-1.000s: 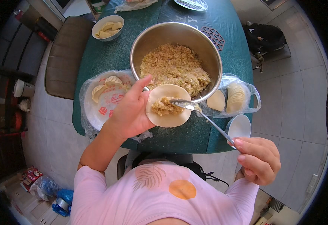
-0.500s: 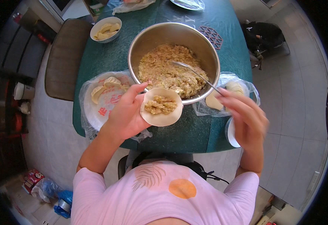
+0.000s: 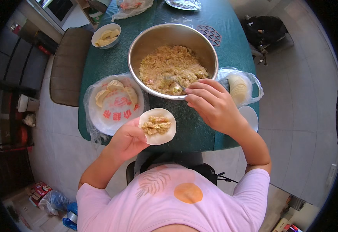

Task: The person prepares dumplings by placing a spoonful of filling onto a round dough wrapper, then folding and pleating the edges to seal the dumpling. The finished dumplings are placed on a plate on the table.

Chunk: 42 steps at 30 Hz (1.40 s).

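My left hand [image 3: 128, 140] holds a round dumpling wrapper [image 3: 165, 135] by its left edge, thumb on top. A mound of minced filling [image 3: 156, 125] lies in the middle of the wrapper. My right hand [image 3: 211, 101] is closed on the handle of a metal spoon [image 3: 180, 86] at the near right rim of a big steel bowl [image 3: 133, 63]. The spoon's tip is down in the pale, green-flecked filling [image 3: 169, 58], so its shape is partly hidden. Left of my left hand, several folded dumplings [image 3: 115, 85] sit on a plastic-covered plate [image 3: 99, 120].
A stack of wrappers [image 3: 237, 89] lies in a clear bag at the right, beside a white bowl [image 3: 249, 116]. Farther off are a bowl [image 3: 104, 45] of folded pieces, a hexagonal trivet [image 3: 210, 35], a covered plate [image 3: 183, 4] and a plastic bag [image 3: 132, 8]. A padded bench [image 3: 69, 65] stands left.
My left hand has drawn the filled wrapper nearer to me, away from the steel bowl. My right hand has moved left and toward the bowl's rim, and the spoon now dips into the filling.
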Available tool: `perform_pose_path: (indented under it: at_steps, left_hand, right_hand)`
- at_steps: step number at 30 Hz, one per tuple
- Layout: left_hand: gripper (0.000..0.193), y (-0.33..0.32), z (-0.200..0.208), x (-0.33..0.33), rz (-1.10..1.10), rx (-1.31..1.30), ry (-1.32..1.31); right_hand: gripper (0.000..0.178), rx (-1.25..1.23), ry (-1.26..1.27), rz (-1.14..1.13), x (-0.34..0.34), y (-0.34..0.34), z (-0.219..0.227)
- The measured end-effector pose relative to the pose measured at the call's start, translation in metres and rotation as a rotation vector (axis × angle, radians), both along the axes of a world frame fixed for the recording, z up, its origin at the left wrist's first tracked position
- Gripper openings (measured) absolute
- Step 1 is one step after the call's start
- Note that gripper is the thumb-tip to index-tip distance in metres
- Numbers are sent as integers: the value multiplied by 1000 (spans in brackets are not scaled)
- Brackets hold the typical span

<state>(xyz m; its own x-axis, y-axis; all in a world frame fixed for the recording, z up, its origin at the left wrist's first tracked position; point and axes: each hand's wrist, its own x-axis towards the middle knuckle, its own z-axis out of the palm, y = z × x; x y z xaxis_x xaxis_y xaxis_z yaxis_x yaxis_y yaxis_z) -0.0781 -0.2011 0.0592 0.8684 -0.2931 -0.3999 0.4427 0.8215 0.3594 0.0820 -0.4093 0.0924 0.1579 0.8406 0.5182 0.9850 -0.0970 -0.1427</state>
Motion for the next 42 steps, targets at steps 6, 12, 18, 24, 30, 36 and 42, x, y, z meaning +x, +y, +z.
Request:
perform_pose_path:
  at_steps: [6, 12, 18, 24, 30, 36, 42]
  left_hand:
    - [69, -12, 4, -4, -45, 73, -37]
    - [68, -27, -11, -10, -70, 40, -28]
    - [69, -56, -24, -5, -135, 75, -65]
    - [70, -102, -28, 17, -244, -4, -104]
    - [69, -128, -19, 37, -334, -37, -158]
    - [69, -151, -9, 46, -469, -82, -176]
    - [70, -159, -8, 46, -400, -77, -228]
  right_hand:
    - [24, -61, 118, 59, 3, -3, -9]
    - [24, -41, 241, -165, -6, -36, -9]
    - [23, -626, 439, -851, 4, -158, -27]
    - [38, -605, 437, -797, -19, -184, -72]
    - [37, -297, 506, -720, -31, -192, -45]
    - [44, -88, 425, -308, -61, -158, 14]
    - [50, -104, 322, -365, -60, -167, 13]
